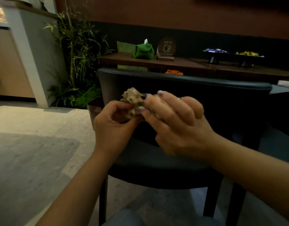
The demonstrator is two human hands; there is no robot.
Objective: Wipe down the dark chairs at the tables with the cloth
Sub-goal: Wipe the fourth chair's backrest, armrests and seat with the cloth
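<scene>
- Both hands are up in front of the dark chair point(181, 88), bunching a crumpled cloth point(134, 101) between them.
- Left hand point(114, 123) has its fingers curled in, pinching the cloth's lower left side.
- Right hand point(178, 124) grips the other end, fingers bent round it, a bit blurry.
- The chair's backrest sits just behind the hands, seat below them.
- Further past the hands there's a wooden table point(189, 64) with a green tissue pouch point(143, 50) on it; a leafy plant point(75, 59) stands off beyond the left hand.

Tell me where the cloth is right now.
In the head view, the cloth sits centre frame, bunched between the left hand and right hand, held in front of the dark chair backrest.
</scene>
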